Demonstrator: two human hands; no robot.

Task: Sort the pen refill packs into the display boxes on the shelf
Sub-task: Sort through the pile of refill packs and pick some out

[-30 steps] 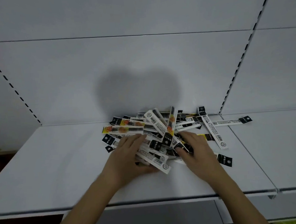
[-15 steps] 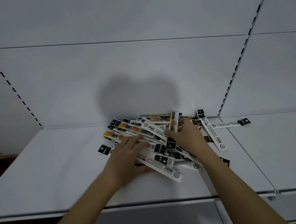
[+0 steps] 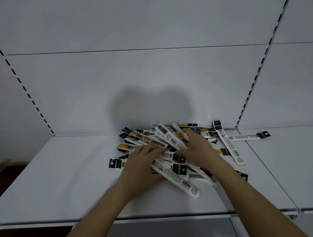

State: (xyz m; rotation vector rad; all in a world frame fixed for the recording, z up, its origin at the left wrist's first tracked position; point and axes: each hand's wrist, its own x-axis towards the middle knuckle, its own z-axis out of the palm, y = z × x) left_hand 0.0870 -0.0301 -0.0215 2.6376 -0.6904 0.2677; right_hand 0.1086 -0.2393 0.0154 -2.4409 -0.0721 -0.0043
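White shelf [image 3: 63,180] under me carries the heap of pen refill packs [image 3: 164,141] at twelve o'clock, against the back panel [image 3: 130,79]. My left hand [image 3: 142,167] lies flat, fingers straight, on its nine o'clock side. My right hand [image 3: 198,148] curls around several packs at three o'clock. One stray pack [image 3: 249,136] lies farther toward three.

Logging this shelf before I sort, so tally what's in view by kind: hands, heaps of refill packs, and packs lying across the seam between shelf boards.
Bare hands: 2, left hand, right hand
Heap of black-and-white plastic pen refill packs: 1, contents too overlapped to count
White pack across the seam: 1
Total: 4
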